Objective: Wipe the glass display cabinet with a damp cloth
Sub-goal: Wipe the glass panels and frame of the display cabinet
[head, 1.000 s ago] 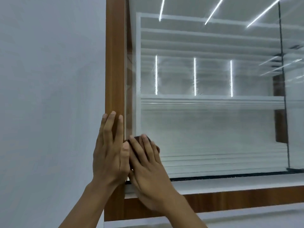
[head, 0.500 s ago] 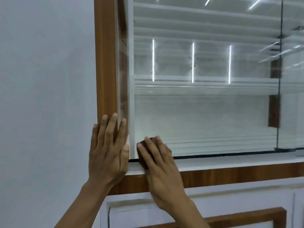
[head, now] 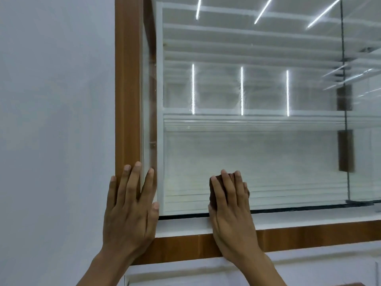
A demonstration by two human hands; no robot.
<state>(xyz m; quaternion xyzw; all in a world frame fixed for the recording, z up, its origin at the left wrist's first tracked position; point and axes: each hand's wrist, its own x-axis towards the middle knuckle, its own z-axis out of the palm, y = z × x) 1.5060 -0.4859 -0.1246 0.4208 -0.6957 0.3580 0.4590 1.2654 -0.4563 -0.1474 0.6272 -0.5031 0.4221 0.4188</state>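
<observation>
The glass pane [head: 257,141] of the display cabinet fills the centre and right of the head view, inside a brown wooden frame [head: 126,100]. My right hand [head: 232,211] presses a dark brown cloth [head: 213,188] flat against the bottom of the pane, just above the white sill [head: 309,216]. Most of the cloth is hidden under my fingers. My left hand [head: 129,209] lies flat with fingers spread on the frame's lower left corner, holding nothing.
A plain white wall [head: 55,131] runs along the left of the frame. Behind the pane are white shelves and reflected strip lights. A dark vertical pane edge [head: 346,120] stands at the right. White panelling [head: 185,271] lies below the wooden rail.
My right hand has slid the cloth to the right along the bottom of the pane, away from my left hand. My left hand stays on the frame corner.
</observation>
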